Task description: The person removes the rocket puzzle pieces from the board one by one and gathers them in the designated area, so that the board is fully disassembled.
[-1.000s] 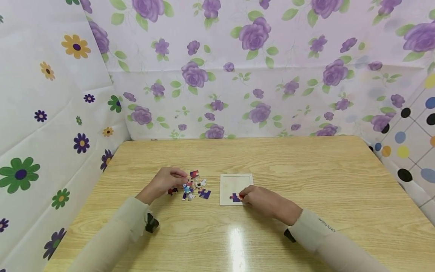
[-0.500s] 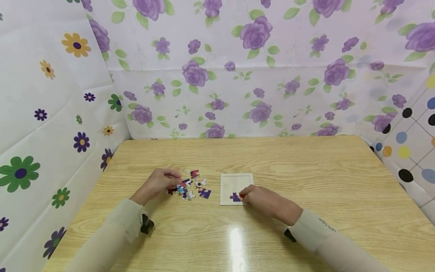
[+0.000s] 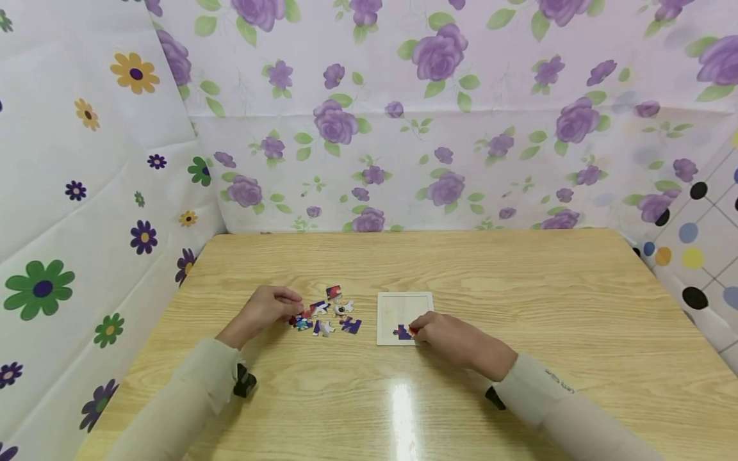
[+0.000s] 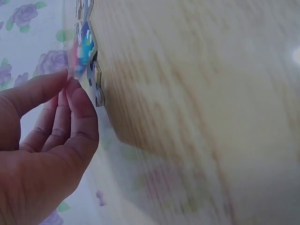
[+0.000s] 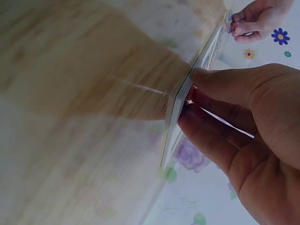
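Observation:
My left hand point(image 3: 266, 314) is at the left edge of a loose group of jigsaw pieces. Thumb and index finger pinch a blue and red jigsaw piece point(image 4: 86, 49), blurred in the left wrist view. Over the lower right part of a square white puzzle frame point(image 3: 394, 296) is my right hand point(image 3: 452, 340). Its thumb and fingers pinch a red jigsaw piece point(image 3: 412, 330), mostly hidden behind them. Just left of that, a purple jigsaw piece point(image 3: 401, 332) lies inside the frame at the bottom.
Several jigsaw pieces lie on the wooden table point(image 3: 496, 269) left of the frame, among them a purple piece point(image 3: 350, 325), a white piece point(image 3: 343, 308) and a red one point(image 3: 334, 292). Flowered cloth point(image 3: 369, 160) hangs behind the table.
My left hand has drawn back leftward with the blue and red piece, away from the other pieces. My right hand stays at the puzzle frame. The head view has shifted slightly.

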`<act>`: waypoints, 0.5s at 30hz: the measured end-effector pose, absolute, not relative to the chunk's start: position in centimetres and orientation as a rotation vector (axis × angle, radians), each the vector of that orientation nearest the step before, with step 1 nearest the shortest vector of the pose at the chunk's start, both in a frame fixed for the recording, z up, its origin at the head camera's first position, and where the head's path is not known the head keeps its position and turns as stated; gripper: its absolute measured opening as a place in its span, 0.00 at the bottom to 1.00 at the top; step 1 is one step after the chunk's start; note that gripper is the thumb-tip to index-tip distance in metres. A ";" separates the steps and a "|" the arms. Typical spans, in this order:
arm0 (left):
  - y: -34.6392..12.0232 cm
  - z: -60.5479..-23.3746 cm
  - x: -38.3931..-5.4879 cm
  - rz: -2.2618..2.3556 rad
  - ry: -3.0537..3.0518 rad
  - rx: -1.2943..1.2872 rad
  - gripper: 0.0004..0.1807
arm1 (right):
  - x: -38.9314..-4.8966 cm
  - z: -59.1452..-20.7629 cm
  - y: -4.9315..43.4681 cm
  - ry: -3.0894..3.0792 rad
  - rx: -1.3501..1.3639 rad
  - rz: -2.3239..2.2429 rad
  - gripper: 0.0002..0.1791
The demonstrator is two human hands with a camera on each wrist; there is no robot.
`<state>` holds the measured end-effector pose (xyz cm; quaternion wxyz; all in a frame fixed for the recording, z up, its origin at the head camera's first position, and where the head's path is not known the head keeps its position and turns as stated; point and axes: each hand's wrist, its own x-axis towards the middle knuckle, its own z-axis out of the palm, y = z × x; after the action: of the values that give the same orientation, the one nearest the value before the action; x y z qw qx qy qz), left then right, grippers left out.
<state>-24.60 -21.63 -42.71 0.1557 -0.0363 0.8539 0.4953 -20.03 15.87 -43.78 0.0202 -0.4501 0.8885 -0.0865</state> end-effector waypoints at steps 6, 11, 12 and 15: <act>-21.2 -42.7 -24.9 1.412 2.447 -0.069 0.16 | -19.9 -43.8 15.9 2.770 -1.398 -0.253 0.10; -20.1 -42.8 -25.0 1.453 2.399 0.039 0.16 | -19.6 -43.6 16.0 2.768 -1.400 -0.233 0.11; -19.7 -42.9 -25.0 1.462 2.386 0.053 0.16 | -19.5 -43.6 16.1 2.770 -1.403 -0.225 0.11; -18.6 -42.9 -25.1 1.495 2.350 0.091 0.14 | -19.3 -43.6 16.1 2.787 -1.421 -0.161 0.11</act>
<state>-25.05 -18.64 -42.94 0.1764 0.0323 0.8301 0.5280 -19.27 16.14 -43.64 0.0047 -0.4535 0.8897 -0.0513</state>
